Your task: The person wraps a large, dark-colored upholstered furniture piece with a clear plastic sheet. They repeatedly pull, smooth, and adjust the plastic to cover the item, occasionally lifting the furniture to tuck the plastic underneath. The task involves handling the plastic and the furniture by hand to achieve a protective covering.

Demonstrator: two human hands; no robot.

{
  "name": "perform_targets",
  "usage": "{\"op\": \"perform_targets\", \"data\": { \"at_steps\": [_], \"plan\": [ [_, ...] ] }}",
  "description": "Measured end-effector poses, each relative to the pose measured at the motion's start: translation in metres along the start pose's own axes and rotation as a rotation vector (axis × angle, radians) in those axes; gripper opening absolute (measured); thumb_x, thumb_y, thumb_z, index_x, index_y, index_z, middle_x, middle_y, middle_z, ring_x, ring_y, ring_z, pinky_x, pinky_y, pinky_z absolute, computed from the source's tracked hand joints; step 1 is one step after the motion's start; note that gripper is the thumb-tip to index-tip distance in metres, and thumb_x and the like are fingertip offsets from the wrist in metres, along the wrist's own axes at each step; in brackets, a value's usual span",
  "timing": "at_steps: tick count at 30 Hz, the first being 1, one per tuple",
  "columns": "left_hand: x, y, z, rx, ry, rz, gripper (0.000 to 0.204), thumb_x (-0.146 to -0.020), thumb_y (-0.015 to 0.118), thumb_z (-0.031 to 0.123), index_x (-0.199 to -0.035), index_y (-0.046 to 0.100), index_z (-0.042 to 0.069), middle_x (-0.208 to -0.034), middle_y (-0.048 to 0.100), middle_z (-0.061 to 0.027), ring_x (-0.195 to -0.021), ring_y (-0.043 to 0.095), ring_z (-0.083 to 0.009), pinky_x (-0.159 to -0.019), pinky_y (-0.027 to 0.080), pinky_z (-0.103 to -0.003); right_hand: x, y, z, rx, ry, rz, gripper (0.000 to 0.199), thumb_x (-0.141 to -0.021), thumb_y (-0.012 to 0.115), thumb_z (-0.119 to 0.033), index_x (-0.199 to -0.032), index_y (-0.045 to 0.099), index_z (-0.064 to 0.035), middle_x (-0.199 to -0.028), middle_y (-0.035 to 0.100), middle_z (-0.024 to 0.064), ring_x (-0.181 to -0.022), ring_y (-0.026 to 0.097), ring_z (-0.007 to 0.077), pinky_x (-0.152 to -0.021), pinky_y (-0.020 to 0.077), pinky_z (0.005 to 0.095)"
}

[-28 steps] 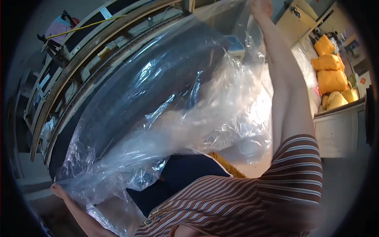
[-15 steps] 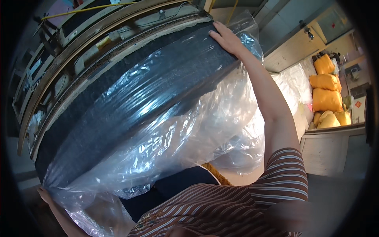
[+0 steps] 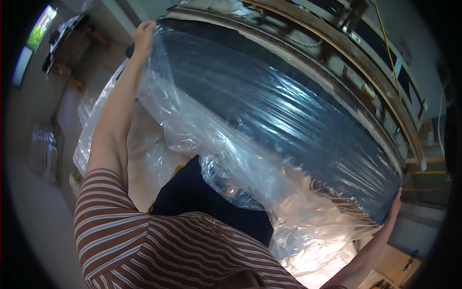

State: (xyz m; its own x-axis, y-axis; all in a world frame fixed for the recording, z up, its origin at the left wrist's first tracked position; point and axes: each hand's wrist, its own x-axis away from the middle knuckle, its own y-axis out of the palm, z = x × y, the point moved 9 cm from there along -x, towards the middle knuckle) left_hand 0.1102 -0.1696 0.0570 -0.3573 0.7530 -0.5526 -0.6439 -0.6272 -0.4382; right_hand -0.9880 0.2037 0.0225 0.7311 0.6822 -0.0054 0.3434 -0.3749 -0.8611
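Note:
A clear plastic sheet (image 3: pixel 226 139) lies over a long dark surface (image 3: pixel 269 91), stretched and shiny on top, with loose folds hanging down the near side. At the far left corner my left hand (image 3: pixel 145 34) is closed on the plastic sheet's edge, and the film gathers below the fist. My right hand (image 3: pixel 394 209) is against the right end of the covered surface, by the sheet's edge. It shows side-on, and its fingers are largely hidden, so I cannot tell whether they grip the film.
Along the far side runs a curved-looking wooden rail (image 3: pixel 332 41) with metal parts and wires. A yellow cord (image 3: pixel 385 43) hangs at the upper right. A cluttered bench (image 3: pixel 67 48) stands at the far left. Bunched plastic (image 3: pixel 317 255) lies low at the right.
The view has swung to the left. My left hand now shows closed on the sheet at the left corner. My right hand, earlier spread flat on the covering, now shows side-on at the right end.

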Motion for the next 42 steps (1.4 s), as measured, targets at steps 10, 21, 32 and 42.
{"op": "perform_targets", "data": {
  "at_steps": [10,21,32,42],
  "plan": [
    [0.012,0.02,-0.005,0.478,-0.132,0.035,0.011,-0.085,0.063,0.012,-0.088,0.062,0.002,-0.078,0.064,-0.0033,-0.07,0.057,-0.0096,-0.065,0.045,-0.024,0.214,0.155,-0.441,-0.484,-0.636,-0.443,0.034,-0.096,0.049,-0.033,-0.114,0.059,-0.0067,-0.107,0.061,0.007,-0.097,0.061,0.0182,-0.085,0.0473,0.0312],
    [0.009,0.028,0.006,0.492,-0.159,0.106,0.015,-0.082,0.067,0.016,-0.085,0.062,0.002,-0.073,0.064,-0.0034,-0.065,0.056,-0.0098,-0.063,0.045,-0.026,0.471,0.378,-0.686,-1.111,-0.199,-1.566,0.039,-0.089,0.06,-0.034,-0.11,0.054,-0.0016,-0.098,0.06,0.0054,-0.086,0.061,0.0172,-0.076,0.049,0.0275],
    [0.018,0.016,0.02,0.14,-0.025,0.082,0.025,-0.086,0.059,0.029,-0.092,0.064,0.005,-0.086,0.066,-0.011,-0.083,0.063,-0.0234,-0.077,0.048,-0.035,0.399,0.028,-0.324,-1.54,-0.613,-1.218,0.046,-0.082,0.065,-0.022,-0.118,0.051,0.0029,-0.1,0.057,0.0091,-0.08,0.052,0.0145,-0.068,0.0403,0.0285],
    [-0.006,0.079,-0.014,-0.038,0.075,-0.274,0.032,-0.091,0.058,0.03,-0.105,0.06,0.002,-0.096,0.064,-0.0089,-0.093,0.06,-0.0187,-0.082,0.045,-0.03,0.322,-0.274,-0.05,0.154,-0.279,0.282,0.024,-0.085,0.056,-0.012,-0.102,0.065,0.0014,-0.094,0.068,0.0063,-0.091,0.062,0.0159,-0.084,0.0461,0.0288]
  ]
}}
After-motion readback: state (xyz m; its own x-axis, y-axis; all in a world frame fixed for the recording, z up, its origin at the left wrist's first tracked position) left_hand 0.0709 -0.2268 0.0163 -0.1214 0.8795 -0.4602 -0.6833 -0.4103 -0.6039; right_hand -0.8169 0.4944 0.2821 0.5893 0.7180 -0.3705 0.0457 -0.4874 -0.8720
